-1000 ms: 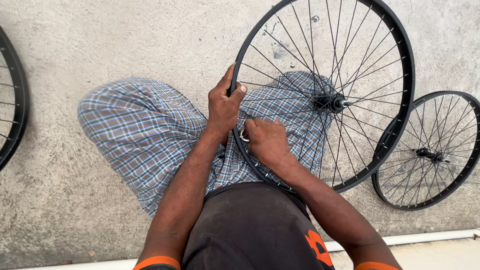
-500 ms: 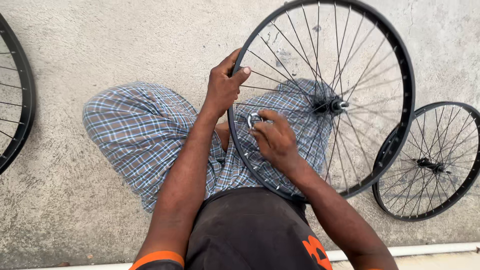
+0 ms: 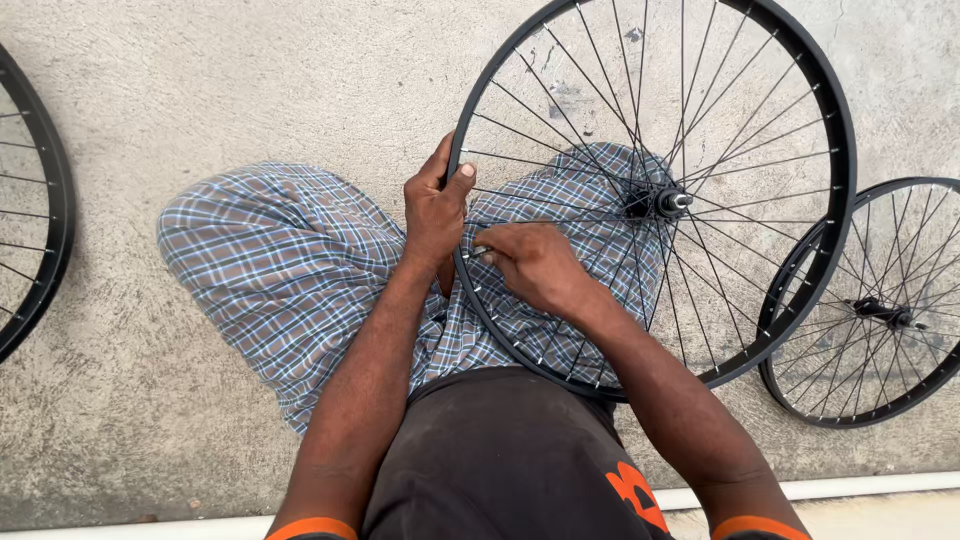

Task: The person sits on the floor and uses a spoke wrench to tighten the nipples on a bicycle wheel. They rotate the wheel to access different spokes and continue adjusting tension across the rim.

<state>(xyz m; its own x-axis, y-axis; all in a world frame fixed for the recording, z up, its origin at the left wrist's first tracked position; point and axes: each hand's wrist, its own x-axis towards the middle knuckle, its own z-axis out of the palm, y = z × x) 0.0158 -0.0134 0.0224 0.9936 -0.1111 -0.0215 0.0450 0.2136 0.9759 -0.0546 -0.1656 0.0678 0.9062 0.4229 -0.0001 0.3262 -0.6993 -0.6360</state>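
The fingers of the left hand curl around the black rim of a spoked bicycle wheel, thumb on the rim's outer edge, gripping it firmly. The fingers of the right hand are pinched narrow around a small silvery tool set against the inside of the rim just below the left hand, where the spokes meet it; what kind of tool it is cannot be told.

The wheel rests tilted across the person's lap, over legs in blue plaid trousers, its hub above the right knee. A second, smaller black wheel lies on the concrete floor just behind the first, partly overlapped by it. The edge of a third wheel shows at far left.
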